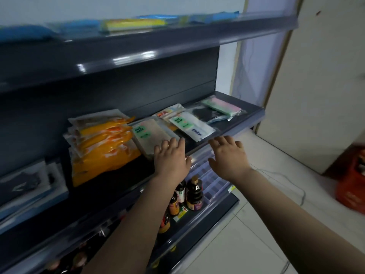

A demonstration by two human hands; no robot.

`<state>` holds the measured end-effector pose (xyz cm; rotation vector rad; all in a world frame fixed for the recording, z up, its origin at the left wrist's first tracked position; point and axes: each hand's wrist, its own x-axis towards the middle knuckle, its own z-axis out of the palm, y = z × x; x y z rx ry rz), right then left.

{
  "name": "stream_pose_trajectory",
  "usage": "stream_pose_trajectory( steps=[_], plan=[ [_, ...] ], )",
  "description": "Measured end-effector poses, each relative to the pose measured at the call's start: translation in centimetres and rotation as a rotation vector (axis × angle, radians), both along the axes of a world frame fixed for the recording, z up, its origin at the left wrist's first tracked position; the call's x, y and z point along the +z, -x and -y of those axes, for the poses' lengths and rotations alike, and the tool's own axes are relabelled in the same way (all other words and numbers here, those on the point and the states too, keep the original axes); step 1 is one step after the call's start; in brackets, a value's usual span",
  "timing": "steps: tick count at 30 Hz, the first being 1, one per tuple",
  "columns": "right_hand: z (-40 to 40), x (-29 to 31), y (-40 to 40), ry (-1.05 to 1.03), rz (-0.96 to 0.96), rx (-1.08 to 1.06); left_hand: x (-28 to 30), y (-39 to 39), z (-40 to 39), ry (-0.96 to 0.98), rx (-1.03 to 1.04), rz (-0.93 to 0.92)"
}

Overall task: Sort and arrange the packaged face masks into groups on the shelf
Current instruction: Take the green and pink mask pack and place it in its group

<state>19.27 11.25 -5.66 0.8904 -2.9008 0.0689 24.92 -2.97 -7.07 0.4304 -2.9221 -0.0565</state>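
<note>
A: What is nearest?

B: Two bare forearms reach up. Under them, on the lower shelf (197,218), stand dark sauce bottles (194,194).

A: And the hands?

B: The left hand (171,157) lies with straight, spread fingers on the near end of a beige mask packet (150,135) with a green label, on the middle shelf (237,129). The right hand (229,155) hovers at the shelf's front edge, fingers spread wide, holding nothing.

A: Where are the other masks?

B: An orange stack (104,147) lies left of the beige packet, touching it. To its right lie a white packet (192,125), then a black one (205,114), then a pink and green one (222,106) farthest back.

A: Above?

B: Blurred blue and yellow packs (134,24) on the top shelf (177,42).
</note>
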Motion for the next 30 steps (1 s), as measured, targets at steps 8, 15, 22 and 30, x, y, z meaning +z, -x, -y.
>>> stream_pose_trajectory(
  steps=[8,15,22,30],
  plan=[
    [-0.9,-0.6,7.6,0.024,0.022,0.001,-0.9,7.9,-0.6,-0.042,0.018,0.030],
    [0.7,-0.7,14.9,0.041,0.069,0.050,-1.7,13.9,0.4,-0.096,0.081,0.100],
    [2.6,-1.8,20.5,0.075,0.118,0.090,-2.7,17.6,1.4,-0.232,0.155,0.189],
    [2.9,-2.5,27.9,0.130,0.156,0.067,-4.4,21.3,2.5,-0.186,0.335,0.251]
  ],
)
